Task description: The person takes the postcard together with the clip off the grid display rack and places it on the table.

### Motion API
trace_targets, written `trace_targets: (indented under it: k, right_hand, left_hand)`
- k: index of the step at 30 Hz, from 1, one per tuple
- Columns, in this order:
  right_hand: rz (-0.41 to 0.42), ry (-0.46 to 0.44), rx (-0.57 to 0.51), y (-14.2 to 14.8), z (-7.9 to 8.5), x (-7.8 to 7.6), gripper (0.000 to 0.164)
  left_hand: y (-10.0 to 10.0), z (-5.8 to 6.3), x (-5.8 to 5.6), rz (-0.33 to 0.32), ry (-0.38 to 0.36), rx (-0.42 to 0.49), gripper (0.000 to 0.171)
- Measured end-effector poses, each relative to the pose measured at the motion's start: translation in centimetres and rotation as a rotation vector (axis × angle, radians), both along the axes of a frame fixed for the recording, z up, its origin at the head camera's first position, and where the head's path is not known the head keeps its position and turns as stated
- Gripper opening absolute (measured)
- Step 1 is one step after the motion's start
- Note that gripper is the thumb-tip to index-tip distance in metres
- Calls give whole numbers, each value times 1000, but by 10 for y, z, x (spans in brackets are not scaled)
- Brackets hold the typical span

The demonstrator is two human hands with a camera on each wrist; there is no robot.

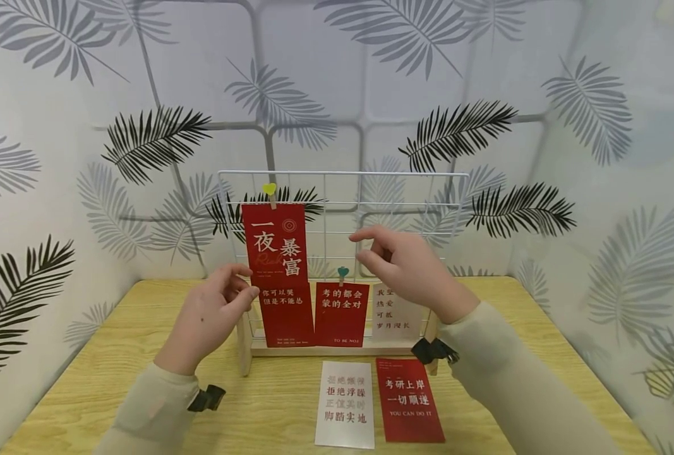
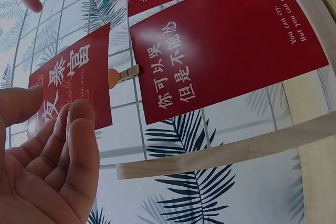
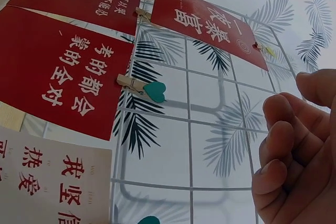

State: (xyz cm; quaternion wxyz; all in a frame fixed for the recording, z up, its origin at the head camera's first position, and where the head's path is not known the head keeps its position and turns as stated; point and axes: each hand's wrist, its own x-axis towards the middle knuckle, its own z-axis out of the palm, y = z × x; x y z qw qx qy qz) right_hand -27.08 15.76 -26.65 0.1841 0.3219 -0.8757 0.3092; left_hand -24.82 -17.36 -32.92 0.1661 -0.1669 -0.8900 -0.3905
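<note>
Cream-sleeved, holding nothing with the left hand (image 1: 206,316): curling its fingers loosely, leaving a gap to the thumb, reaching to the left edge of the upper red card (image 1: 274,243); whether touching it, cannot tell. Holding nothing with the right hand (image 1: 410,265) either, spreading thumb and forefinger apart before the right half of the white wire grid (image 1: 342,172), partly covering a hanging white card (image 1: 393,316) near the grid's bottom right corner. Hanging the upper red card from a yellow heart clip (image 1: 269,189) near the grid's top left corner. Bearing, toward the bottom left corner, a lower red card (image 1: 287,325) on an orange-topped clip (image 2: 114,78), and beside it, along the bottom edge, a middle red card (image 1: 339,319) on a teal heart clip (image 1: 343,272). Standing on a wooden base (image 1: 308,351), toward the back edge of the table (image 1: 126,341). Lying before that base, a flat white card (image 1: 345,404) and, nearer the table's right edge, a flat red card (image 1: 410,404).
</note>
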Motion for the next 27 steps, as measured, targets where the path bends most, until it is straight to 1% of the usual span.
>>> trace_targets:
  k: [6,11,15,19,27]
  right_hand:
    - [-16,-7,17,-7,7,-1,29]
    - [-3,-6,55,-12,14,-3,31]
    - [6,6,63,-12,21,-5,32]
    - [3,12,65,-12,29,-7,33]
    - [-3,37,143,-27,48,-11,36]
  left_hand:
    - [-2,4,-4,-15,-2,5,30]
    - [-4,6,-7,-21,-20,17,32]
    - [-5,5,-9,-20,-32,23,33]
    - [-5,6,-10,-16,-37,23,34]
    - [-2,13,-12,2,-46,4,36]
